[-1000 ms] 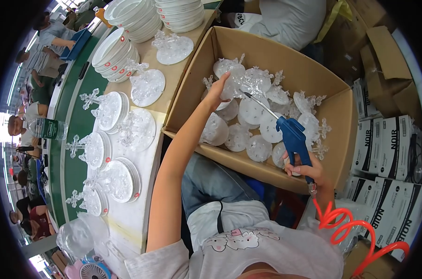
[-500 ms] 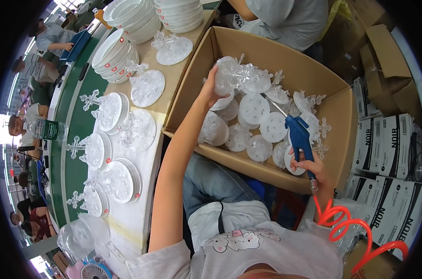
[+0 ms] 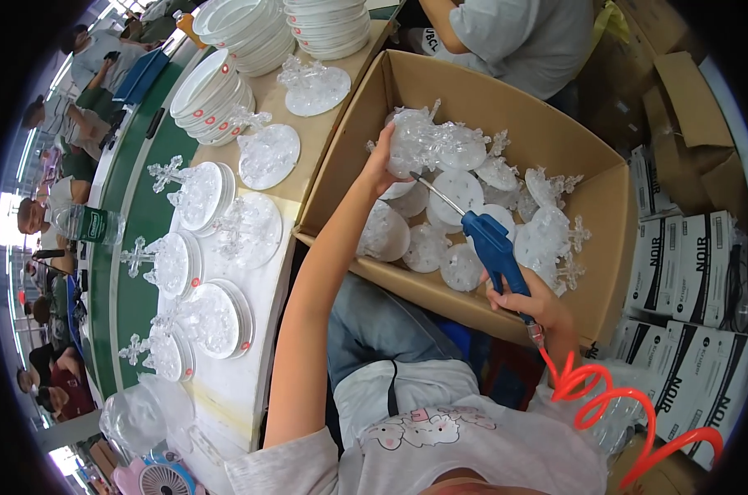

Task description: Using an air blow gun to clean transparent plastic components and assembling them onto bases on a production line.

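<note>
Over the cardboard box, my left hand grips a clear plastic ornament with a round base, near the box's left side. My right hand is wrapped round a blue air blow gun. The gun's thin metal nozzle points up and left, its tip close to my left fingers and the held ornament. A red coiled hose runs from the gun's handle to the lower right. Below both hands, several similar clear ornaments with round frosted bases lie heaped in the box.
On the table at left stand stacks of white round plates and several clear ornaments on discs. A small fan is at lower left. Printed cartons are piled at right. A person in grey sits beyond the box.
The blow gun in my right hand has swung left, bringing its nozzle tip near my left hand. The ornament in my left hand has shifted and turned slightly.
</note>
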{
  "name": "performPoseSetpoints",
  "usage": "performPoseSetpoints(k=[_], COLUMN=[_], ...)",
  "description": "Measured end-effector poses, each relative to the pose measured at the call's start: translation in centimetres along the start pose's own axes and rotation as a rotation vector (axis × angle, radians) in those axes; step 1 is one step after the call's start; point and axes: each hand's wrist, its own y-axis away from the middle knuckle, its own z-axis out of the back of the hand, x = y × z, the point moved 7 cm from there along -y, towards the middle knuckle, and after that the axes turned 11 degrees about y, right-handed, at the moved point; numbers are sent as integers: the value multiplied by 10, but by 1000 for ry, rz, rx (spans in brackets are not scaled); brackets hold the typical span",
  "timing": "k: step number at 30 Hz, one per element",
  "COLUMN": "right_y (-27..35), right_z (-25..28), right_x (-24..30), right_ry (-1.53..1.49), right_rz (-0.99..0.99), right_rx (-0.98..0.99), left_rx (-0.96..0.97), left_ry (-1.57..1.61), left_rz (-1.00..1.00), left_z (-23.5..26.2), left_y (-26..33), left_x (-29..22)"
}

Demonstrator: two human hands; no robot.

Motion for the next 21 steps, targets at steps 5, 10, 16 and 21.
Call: performPoseSetpoints(k=[5, 10, 16, 21], right_y=[3, 5, -1, 10], right_z=[4, 7, 4, 23], right_x=[-4, -4, -1, -2], right_ry=[100, 87, 34, -32], right_rz=[71, 72, 38, 77], right_rx=[-18, -67, -156, -253], left_rx=[86, 33, -128, -180], left_ry=[29, 13, -141, -235], left_rz=[21, -4, -46, -73], left_z=[-5, -2, 19, 16], left_y=[-1, -3, -7, -6], left_x=[-1, -2, 0, -6])
